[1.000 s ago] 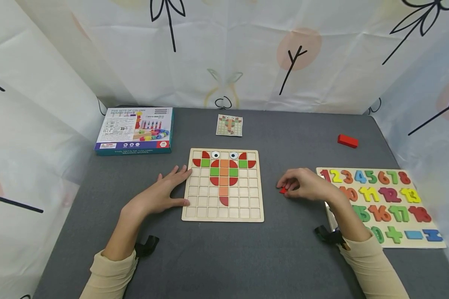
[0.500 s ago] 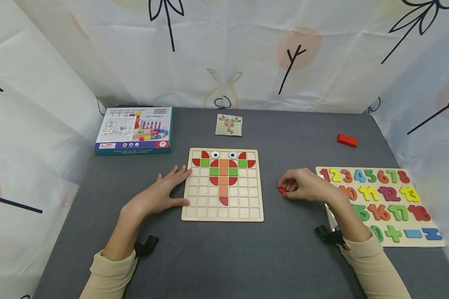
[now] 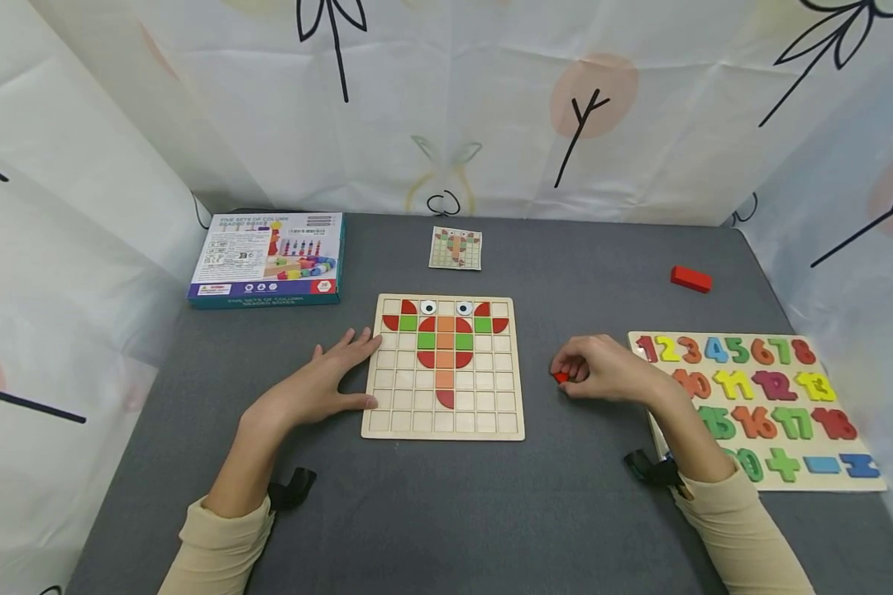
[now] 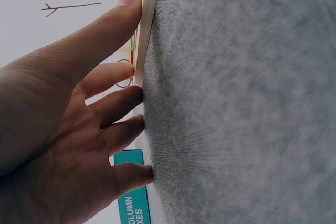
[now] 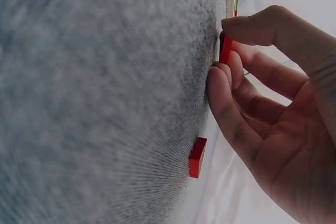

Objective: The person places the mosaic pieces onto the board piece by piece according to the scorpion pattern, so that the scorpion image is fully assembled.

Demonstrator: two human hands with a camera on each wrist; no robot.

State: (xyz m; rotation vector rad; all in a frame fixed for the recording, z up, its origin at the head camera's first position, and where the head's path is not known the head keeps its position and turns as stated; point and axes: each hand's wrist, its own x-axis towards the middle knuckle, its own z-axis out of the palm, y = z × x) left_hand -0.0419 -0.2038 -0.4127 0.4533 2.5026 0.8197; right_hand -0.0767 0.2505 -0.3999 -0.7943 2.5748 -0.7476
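Observation:
A square wooden grid board lies mid-table, bearing red, green and orange tiles and two eye tiles that form a figure. At its left edge rests my left hand, fingers spread, with thumb and index fingertip on the rim; the left wrist view shows the thumb on the board's side. Right of the board, my right hand pinches a small red tile between thumb and fingers, close over the grey tabletop. Most of that tile is hidden by the fingers in the head view.
A small pattern card lies behind the board. At back left is a flat game box; a red block sits at back right. The number puzzle board lies partly under my right forearm. Patterned cloth walls the table's back and sides.
The red tile has turned slightly within my right fingers. My left hand and the board have stayed in place.

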